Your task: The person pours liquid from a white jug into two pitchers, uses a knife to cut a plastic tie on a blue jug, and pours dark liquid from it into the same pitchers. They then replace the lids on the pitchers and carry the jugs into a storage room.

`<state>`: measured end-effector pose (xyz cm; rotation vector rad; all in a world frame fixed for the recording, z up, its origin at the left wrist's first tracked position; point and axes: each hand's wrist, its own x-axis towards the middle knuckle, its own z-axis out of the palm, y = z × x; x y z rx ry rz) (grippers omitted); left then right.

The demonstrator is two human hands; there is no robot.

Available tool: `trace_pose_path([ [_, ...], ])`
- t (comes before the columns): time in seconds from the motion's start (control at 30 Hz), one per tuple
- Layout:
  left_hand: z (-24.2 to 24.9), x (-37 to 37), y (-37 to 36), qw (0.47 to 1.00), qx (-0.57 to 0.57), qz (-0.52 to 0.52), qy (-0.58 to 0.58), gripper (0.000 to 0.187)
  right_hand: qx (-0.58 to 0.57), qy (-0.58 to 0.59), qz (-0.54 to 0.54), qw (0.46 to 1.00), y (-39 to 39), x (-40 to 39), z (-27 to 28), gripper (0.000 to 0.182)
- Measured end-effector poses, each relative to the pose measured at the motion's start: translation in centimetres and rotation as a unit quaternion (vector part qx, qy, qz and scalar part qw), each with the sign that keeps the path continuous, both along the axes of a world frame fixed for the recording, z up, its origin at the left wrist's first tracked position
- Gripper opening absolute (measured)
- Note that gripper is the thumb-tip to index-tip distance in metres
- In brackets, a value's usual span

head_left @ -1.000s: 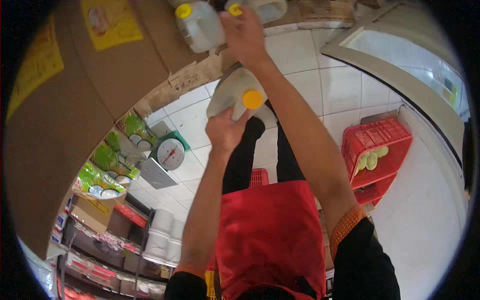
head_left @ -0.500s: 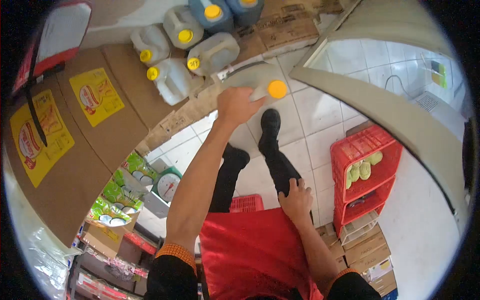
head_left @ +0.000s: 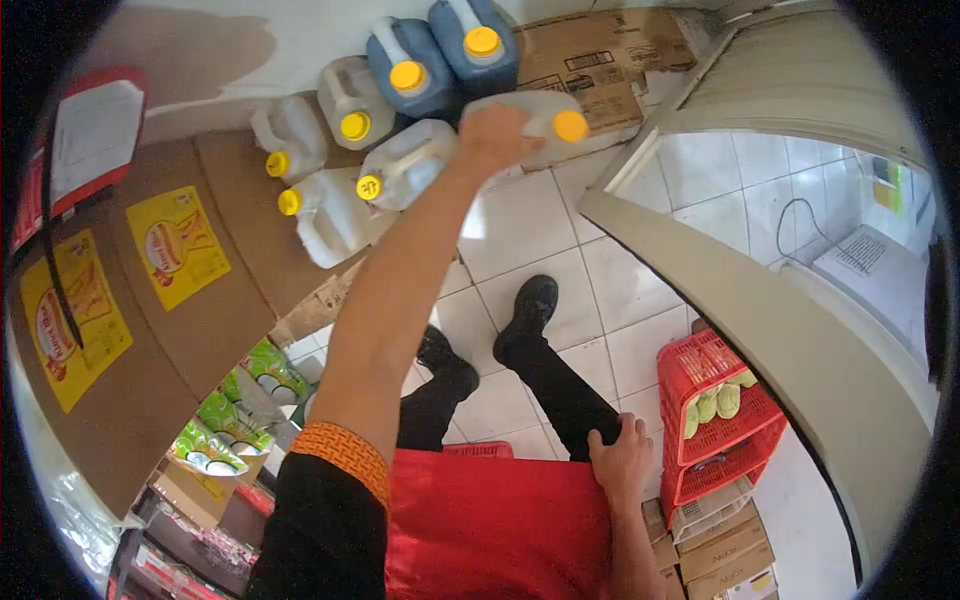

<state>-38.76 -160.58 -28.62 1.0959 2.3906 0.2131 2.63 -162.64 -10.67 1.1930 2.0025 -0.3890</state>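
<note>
My left hand (head_left: 497, 140) grips the handle of a translucent plastic jug (head_left: 548, 106) with an orange-yellow cap (head_left: 571, 126). The jug lies tilted in the view, its cap pointing right, overlapping the flattened cardboard behind it. To its left stand a clear jug (head_left: 420, 152) and another clear jug (head_left: 335, 215), both yellow-capped. Two jugs of blue liquid, one of them the nearer blue jug (head_left: 413, 65), are just behind my hand. My right hand (head_left: 620, 460) rests on my right thigh with its fingers spread over the black trouser leg, holding nothing.
Brown cartons (head_left: 200, 290) with yellow labels fill the left side. Flattened cardboard (head_left: 610, 55) lies at the back. A beige door-like panel (head_left: 690, 250) juts in from the right. Red crates (head_left: 715, 445) with pale green vegetables stand on the right, beside cardboard boxes (head_left: 725, 560).
My left hand has carried the jug away from me, from over the floor tiles to the cardboard near the blue jugs. My right hand stays on my thigh. The view has shifted.
</note>
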Motion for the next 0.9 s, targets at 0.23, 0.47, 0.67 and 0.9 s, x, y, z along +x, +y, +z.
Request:
trace_pose_path([
  [0.23, -2.5, -4.1, -2.7, 0.993, -0.024, 0.106, -0.039, 0.061, 0.024, 0.033, -0.049, 0.998, 0.4, 0.4, -0.6, 0.049],
  [0.47, 4.3, 4.8, -13.4, 0.982, 0.144, 0.071, 0.101, 0.054, -0.001, 0.037, -0.021, 0.999, -5.9, -0.7, 0.7, 0.05],
  [0.67, 9.3, 23.1, -42.5, 0.928, -0.164, 0.155, -0.297, 0.085, -0.086, 0.279, -0.151, 0.944, -10.1, 4.3, 1.9, 0.048],
  [0.9, 29.3, 31.9, -61.3, 0.598, -0.207, 0.482, -0.606, 0.06, -0.227, 0.294, -0.405, 0.835, -12.6, 20.2, 2.8, 0.038],
])
